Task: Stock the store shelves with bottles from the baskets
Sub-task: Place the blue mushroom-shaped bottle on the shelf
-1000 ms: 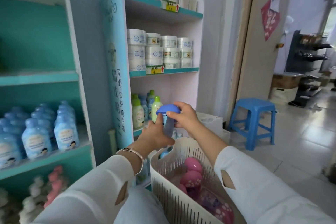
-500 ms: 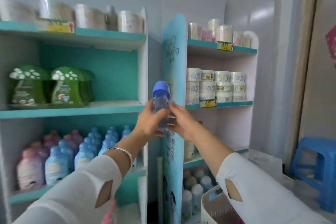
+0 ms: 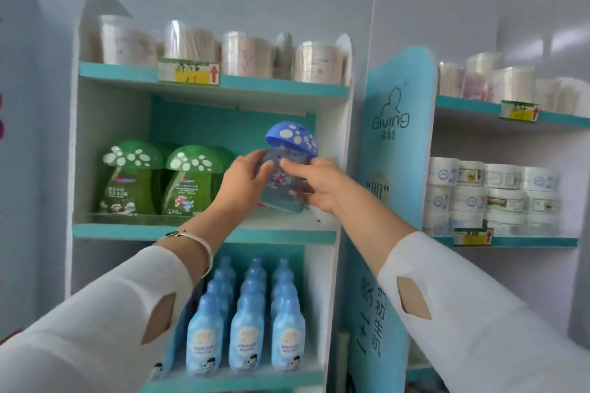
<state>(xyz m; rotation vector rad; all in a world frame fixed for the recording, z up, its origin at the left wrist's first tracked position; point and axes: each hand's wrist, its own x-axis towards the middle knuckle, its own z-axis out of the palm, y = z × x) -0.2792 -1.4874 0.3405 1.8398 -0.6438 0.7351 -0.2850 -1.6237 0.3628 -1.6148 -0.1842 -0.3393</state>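
Note:
A blue bottle (image 3: 282,191) with a spotted blue mushroom-shaped cap (image 3: 292,138) is held tilted just above the right end of the middle shelf (image 3: 204,233) of the left unit. My left hand (image 3: 244,183) grips its left side and my right hand (image 3: 314,183) grips its right side. Two green mushroom-capped bottles (image 3: 153,180) stand on the same shelf to the left. The baskets are out of view.
Rows of light blue bottles (image 3: 245,322) fill the shelf below. Wrapped tubs (image 3: 220,48) line the top shelf. A blue side panel (image 3: 394,169) divides off the right unit, where stacked white jars (image 3: 491,195) sit.
The view swung from the basket up to the left shelf unit. Both hands carried the blue bottle up and left, from over the basket to the middle shelf.

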